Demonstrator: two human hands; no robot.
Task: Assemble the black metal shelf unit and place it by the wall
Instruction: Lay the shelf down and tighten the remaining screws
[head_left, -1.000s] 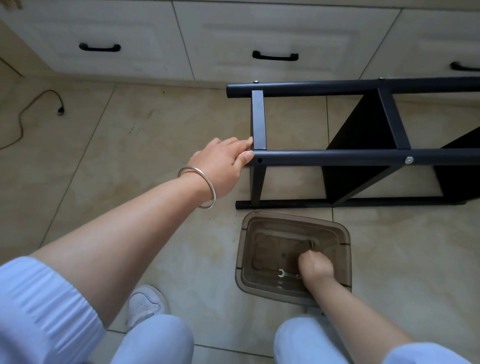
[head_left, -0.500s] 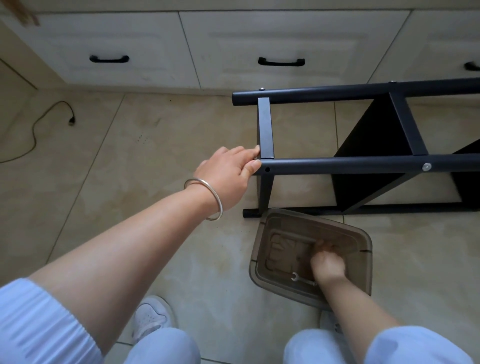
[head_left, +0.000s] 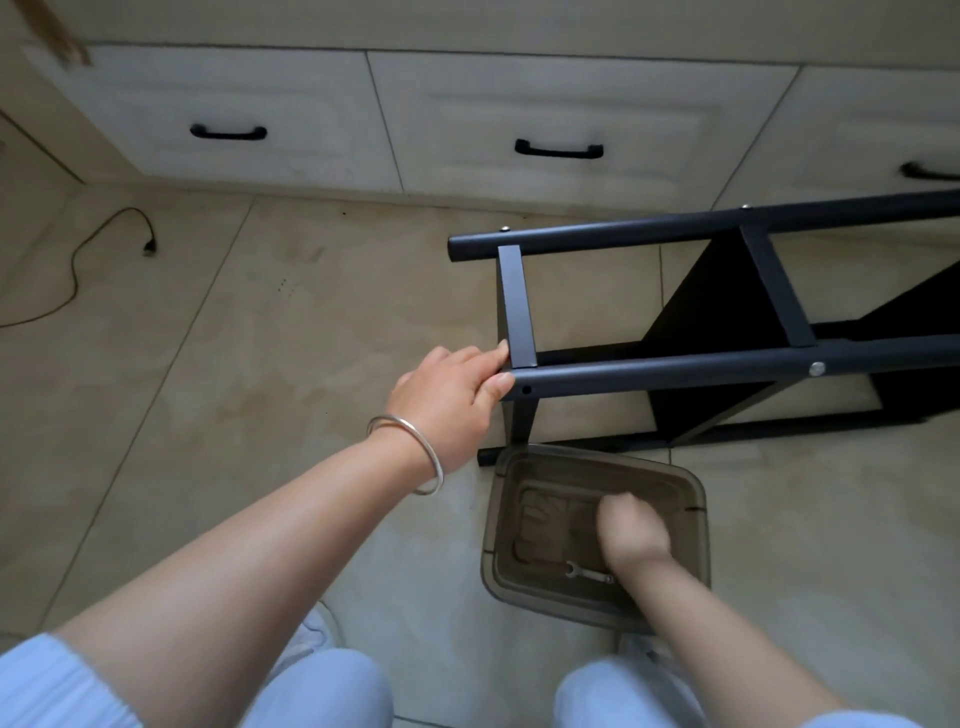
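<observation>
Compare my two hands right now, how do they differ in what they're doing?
The left hand reaches forward to the end of the black shelf frame, fingers on the tube; the right hand is down inside the brown plastic bin, blurred. The left wrist wears a silver bangle; the right is bare. Both arms are bare.

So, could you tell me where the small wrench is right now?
The wrench lies on the bottom of the brown plastic bin, low centre-right, just below the right hand.

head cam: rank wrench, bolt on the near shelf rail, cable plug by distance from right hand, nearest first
1. wrench: in the bin, just left of the right hand.
2. bolt: on the near rail, beyond and to the right.
3. cable plug: on the floor, far left.
</observation>
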